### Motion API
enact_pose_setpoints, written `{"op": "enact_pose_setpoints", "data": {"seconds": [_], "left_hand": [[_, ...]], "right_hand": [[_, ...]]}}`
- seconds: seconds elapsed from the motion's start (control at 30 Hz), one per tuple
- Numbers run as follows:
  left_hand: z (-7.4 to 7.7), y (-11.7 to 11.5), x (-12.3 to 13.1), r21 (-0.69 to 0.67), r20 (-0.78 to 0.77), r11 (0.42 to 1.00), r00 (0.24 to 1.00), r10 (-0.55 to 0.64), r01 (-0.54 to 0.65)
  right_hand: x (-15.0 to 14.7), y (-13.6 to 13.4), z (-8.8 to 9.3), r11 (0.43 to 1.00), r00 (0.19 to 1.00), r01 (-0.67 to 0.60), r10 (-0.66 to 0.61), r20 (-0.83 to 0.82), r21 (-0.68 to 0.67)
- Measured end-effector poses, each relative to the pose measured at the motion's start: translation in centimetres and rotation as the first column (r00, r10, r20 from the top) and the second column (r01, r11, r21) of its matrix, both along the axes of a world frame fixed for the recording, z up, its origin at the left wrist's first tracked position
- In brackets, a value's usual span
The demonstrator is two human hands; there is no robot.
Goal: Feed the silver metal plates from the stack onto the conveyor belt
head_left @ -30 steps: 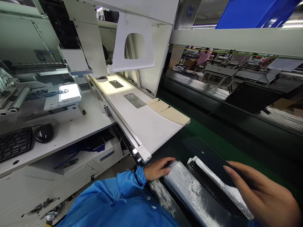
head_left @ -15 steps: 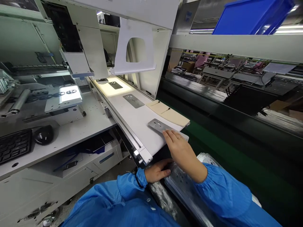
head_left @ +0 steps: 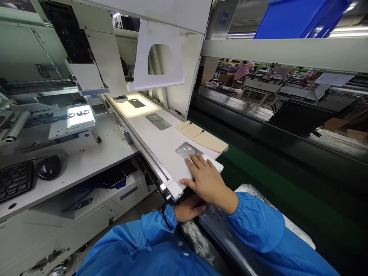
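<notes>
On white belt | right hand fingers spread flat on grey plate | left hand fingers together

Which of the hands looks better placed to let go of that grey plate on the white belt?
The right hand: its fingers lie on the grey plate. The left hand rests lower, below the belt's end.

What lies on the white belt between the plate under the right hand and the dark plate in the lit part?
In the head view, one more grey plate lies between the near plate under the right hand and the dark plate; otherwise the belt is bare.
</notes>
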State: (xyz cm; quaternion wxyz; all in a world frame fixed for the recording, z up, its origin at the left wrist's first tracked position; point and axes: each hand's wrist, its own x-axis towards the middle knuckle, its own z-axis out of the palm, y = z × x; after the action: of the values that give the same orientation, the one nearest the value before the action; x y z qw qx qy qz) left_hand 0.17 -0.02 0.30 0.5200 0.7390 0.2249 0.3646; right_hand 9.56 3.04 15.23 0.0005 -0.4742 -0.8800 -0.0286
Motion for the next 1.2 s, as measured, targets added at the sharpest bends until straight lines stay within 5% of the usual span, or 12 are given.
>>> {"op": "enact_pose_setpoints", "data": {"seconds": [1.2], "left_hand": [[-0.3,0.2,0.0,-0.063,0.017,0.997,0.999,-0.044,0.045]], "right_hand": [[-2.3,2.8,0.4,0.998,0.997,0.064,-0.065,-0.042,-0.020]]}}
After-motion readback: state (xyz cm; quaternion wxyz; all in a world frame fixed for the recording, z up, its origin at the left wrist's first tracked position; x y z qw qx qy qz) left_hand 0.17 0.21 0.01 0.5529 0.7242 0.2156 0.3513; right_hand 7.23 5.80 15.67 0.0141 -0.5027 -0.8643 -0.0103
